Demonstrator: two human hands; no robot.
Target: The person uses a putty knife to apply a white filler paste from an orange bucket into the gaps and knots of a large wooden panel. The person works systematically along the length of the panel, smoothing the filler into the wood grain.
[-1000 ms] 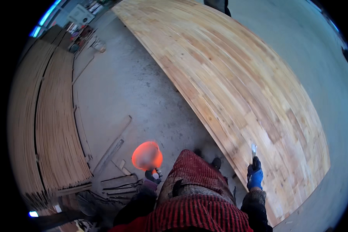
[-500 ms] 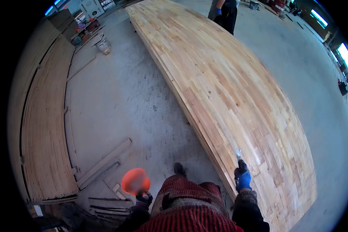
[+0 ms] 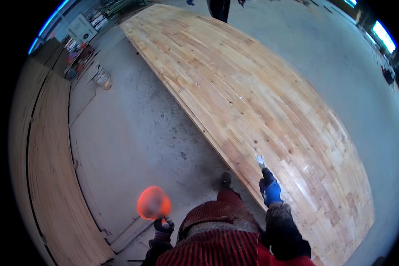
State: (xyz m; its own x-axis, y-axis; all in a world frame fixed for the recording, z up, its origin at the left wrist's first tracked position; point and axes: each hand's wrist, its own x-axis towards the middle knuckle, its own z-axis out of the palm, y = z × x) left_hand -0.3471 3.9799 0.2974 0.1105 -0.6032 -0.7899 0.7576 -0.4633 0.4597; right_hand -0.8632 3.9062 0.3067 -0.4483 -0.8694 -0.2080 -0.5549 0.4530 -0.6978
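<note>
A long panel [image 3: 199, 75] of glued wood strips, scattered with dark knots and small white specks, stretches from my right side toward the far left. Over its near part, my right hand [image 3: 270, 189] in a blue and black glove grips a putty knife [image 3: 260, 160], whose pale metal blade points away from me. Whether the blade touches the wood, I cannot tell. At my left, above the floor, my left hand [image 3: 164, 225] in a dark glove is closed on an orange bowl [image 3: 167, 206]. Something greyish shows blurred inside the bowl.
Stacked wooden sheets [image 3: 62, 164] line the left side. A stained bucket [image 3: 103, 79] stands on the concrete floor [image 3: 128, 128] between stack and panel. Another person's dark-clad legs [image 3: 219, 9] are at the panel's far edge. Wood strips [image 3: 131, 232] lie near my left hand.
My view has shifted, and I have stepped forward along the panel. The putty knife and my right hand have moved slightly farther along the wood. The bowl stays in my left hand.
</note>
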